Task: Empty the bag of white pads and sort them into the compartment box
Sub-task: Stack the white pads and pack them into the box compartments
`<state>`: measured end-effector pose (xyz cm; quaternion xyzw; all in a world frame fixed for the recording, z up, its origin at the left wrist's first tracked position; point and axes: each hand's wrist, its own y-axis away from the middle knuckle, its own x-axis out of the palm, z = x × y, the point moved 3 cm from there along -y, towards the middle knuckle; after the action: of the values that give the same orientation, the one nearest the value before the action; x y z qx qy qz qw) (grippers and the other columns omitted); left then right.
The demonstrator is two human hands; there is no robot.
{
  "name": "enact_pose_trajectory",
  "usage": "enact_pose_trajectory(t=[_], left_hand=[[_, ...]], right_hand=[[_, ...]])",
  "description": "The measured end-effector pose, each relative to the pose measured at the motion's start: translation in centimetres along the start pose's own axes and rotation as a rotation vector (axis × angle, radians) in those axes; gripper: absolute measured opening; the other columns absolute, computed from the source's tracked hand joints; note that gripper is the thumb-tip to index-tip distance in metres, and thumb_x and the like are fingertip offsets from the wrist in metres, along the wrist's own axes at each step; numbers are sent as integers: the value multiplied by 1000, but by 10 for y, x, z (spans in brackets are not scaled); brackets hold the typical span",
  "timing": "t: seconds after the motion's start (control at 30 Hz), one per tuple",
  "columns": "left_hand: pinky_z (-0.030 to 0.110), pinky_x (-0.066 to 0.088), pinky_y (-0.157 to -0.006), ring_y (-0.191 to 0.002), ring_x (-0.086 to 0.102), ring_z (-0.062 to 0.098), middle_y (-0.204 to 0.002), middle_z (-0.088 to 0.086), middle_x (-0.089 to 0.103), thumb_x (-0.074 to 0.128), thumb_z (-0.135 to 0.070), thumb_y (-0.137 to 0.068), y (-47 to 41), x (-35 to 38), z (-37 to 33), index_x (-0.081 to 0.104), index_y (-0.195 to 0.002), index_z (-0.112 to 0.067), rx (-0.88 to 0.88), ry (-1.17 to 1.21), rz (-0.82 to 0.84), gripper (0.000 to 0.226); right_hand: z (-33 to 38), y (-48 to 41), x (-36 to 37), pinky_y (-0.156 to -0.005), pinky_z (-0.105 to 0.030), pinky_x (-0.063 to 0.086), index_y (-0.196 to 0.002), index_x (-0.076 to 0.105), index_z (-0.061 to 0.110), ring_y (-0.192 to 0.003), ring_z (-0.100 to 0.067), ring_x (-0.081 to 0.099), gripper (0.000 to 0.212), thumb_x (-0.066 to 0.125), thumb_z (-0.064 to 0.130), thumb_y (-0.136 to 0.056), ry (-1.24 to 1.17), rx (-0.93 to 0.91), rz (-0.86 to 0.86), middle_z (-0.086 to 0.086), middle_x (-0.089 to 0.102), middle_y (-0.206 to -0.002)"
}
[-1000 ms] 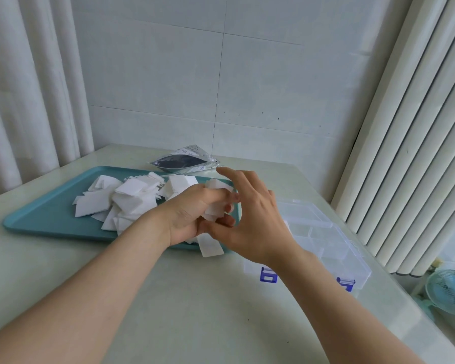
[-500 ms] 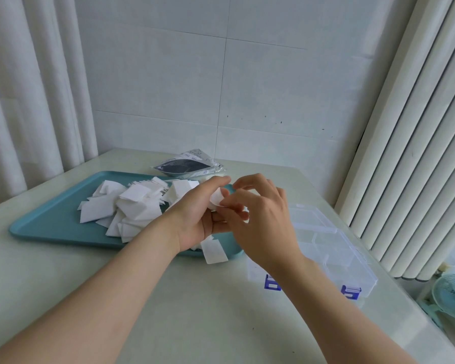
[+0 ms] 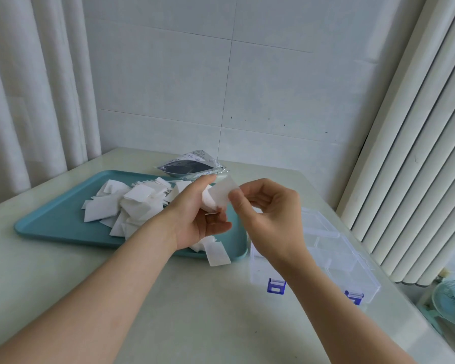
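Note:
A heap of white pads point(image 3: 132, 203) lies on a teal tray point(image 3: 61, 227). My left hand point(image 3: 195, 219) holds a small stack of white pads point(image 3: 211, 202) above the tray's right end. My right hand point(image 3: 271, 219) pinches one white pad point(image 3: 223, 191) at the top of that stack. One pad point(image 3: 217, 254) hangs over the tray's front rim. The clear compartment box point(image 3: 334, 261) with blue latches stands to the right, partly behind my right wrist. The opened foil bag point(image 3: 192, 166) lies behind the tray.
A pale table point(image 3: 195, 311) carries everything. Curtains hang at the left, a ribbed white radiator or blind stands at the right, and a small blue fan point(image 3: 452, 302) sits beyond the table's right edge.
Both hands have risen slightly above the tray. My right hand went from spread over the left hand to pinching a single pad off the stack.

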<state>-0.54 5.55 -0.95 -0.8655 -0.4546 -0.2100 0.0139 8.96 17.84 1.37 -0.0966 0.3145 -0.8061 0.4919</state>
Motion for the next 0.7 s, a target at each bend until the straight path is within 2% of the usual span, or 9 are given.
enact_pose_trajectory(t=[0.1, 0.23, 0.37, 0.5, 0.57, 0.63, 0.7], left_hand=[[27, 49, -50, -58, 51, 22, -74, 9, 55, 46, -76, -94, 8, 7, -1, 73, -100, -15, -64, -63, 102, 67], [24, 41, -43, -56, 58, 25, -75, 13, 62, 24, -89, -89, 15, 15, -1, 81, -92, -25, -69, -214, 205, 85], [25, 43, -44, -57, 58, 22, -73, 10, 62, 16, -88, -89, 15, 17, 0, 82, -94, -29, -55, -342, 267, 89], [27, 47, -48, -60, 59, 23, -81, 11, 64, 23, -89, -88, 15, 15, 2, 80, -106, -26, -67, -390, 329, 86], [26, 47, -47, -57, 57, 22, -82, 12, 63, 38, -82, -92, 16, 14, 2, 76, -110, -23, -62, -408, 343, 73], [25, 46, -46, -55, 55, 19, -82, 12, 61, 55, -59, -98, 15, 11, 3, 71, -118, -18, -45, -414, 355, 49], [23, 44, -46, -54, 53, 17, -82, 12, 61, 59, -36, -98, 15, 10, 3, 67, -115, -9, -47, -396, 349, 33]], right_hand=[[3, -2, -7, -67, -23, 57, -85, 72, 0, -69, -18, 75, 5, 72, -5, -88, -103, 123, 19, -8, 77, -75], [-2, -4, -8, -73, -34, 61, -89, 78, 10, -77, -27, 75, 12, 71, 0, -90, -23, 130, 78, -6, 78, -80], [-1, -2, -7, -65, -8, 43, -84, 80, 17, -67, -15, 67, 16, 72, 6, -92, 95, 64, 152, -8, 76, -72], [-3, -1, -6, -70, -5, 40, -84, 81, 20, -65, -7, 56, 17, 70, 12, -95, 169, 79, 242, -12, 72, -67], [-4, 0, -6, -71, -6, 40, -86, 80, 20, -65, -5, 57, 17, 70, 8, -94, 198, 74, 274, -10, 72, -68], [-8, -2, -7, -72, -7, 41, -94, 78, 19, -67, 0, 61, 14, 71, 7, -93, 222, 68, 265, -3, 74, -73], [-10, -3, -9, -76, -5, 40, -107, 77, 26, -85, 3, 64, 20, 74, 14, -91, 275, 78, 217, 9, 76, -84]])
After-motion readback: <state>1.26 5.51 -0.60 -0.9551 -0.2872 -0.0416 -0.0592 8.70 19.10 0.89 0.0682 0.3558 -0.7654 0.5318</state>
